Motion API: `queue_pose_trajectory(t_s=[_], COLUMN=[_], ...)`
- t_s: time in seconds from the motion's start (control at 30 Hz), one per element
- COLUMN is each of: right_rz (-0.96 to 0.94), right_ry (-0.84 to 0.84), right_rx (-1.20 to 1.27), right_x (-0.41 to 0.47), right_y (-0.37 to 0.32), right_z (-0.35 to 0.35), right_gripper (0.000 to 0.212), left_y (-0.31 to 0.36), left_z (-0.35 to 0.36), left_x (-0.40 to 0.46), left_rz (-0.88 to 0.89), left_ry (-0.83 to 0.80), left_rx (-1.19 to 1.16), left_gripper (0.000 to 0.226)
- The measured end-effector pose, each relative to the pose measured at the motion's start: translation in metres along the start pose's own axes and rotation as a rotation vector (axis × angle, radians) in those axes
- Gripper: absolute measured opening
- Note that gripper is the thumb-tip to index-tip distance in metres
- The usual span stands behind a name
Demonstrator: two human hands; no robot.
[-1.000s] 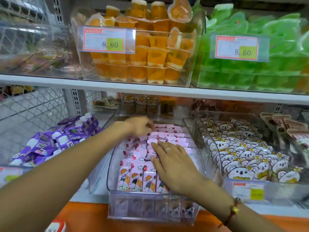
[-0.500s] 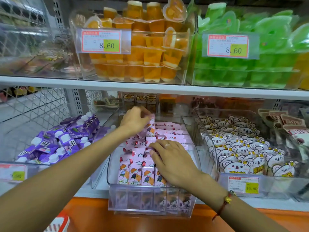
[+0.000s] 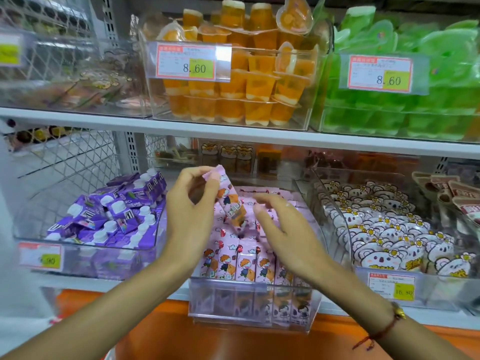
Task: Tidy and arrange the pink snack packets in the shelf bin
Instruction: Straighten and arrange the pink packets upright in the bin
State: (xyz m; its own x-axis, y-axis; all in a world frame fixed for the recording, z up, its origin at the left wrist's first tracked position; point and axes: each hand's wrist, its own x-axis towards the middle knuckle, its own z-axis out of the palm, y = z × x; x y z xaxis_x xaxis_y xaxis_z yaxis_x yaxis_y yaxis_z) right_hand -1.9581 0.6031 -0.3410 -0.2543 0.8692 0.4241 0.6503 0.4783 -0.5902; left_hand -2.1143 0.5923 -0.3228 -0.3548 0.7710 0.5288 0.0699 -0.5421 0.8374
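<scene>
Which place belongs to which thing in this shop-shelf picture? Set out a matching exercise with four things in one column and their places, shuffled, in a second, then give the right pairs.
Things
1. orange jelly cups
2. purple pouches
3. koala packets
4. lifted pink packet

Places
A. lower shelf, bin right of the pink bin
B. pinched at its top by the left hand, above the pink bin
C. upper shelf, clear bin with an 8.60 tag
D. lower shelf, bin left of the pink bin

Pairs: 1-C, 2-D, 3-A, 4-B
</scene>
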Motion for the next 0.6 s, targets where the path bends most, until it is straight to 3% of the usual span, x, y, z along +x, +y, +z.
queue_pose_trajectory(t_s=[0.07, 0.2, 0.3, 0.4, 0.6], right_rz=[0.040, 0.036, 0.255, 0.423, 0.454], right_ry=[-0.076, -0.080, -0.031, -0.032, -0.006], right_rx=[0.235, 0.333, 0.655, 0.865, 0.948], right_x=[-0.005, -0.008, -0.005, -0.004, -0.005], right_y=[-0.014, -0.024, -0.022, -0.017, -0.015], right_z=[-0.003, -0.002, -0.005, -0.008, -0.008], right_gripper=[0.038, 0.024, 0.012, 0.024, 0.033], left_y=[0.003, 0.002, -0.005, -0.009, -0.013], left_z=[-0.001, -0.002, -0.003, -0.001, 0.004], left_x=[-0.006, -0.010, -0.012, -0.017, -0.025], left_rz=[-0.013, -0.042, -0.102, -0.147, -0.199], left_ry=[-0.070, -0.156, -0.186, -0.266, -0.423], left_rx=[-0.017, -0.025, 0.000, 0.059, 0.148], left_gripper=[0.006, 0.011, 0.020, 0.028, 0.041])
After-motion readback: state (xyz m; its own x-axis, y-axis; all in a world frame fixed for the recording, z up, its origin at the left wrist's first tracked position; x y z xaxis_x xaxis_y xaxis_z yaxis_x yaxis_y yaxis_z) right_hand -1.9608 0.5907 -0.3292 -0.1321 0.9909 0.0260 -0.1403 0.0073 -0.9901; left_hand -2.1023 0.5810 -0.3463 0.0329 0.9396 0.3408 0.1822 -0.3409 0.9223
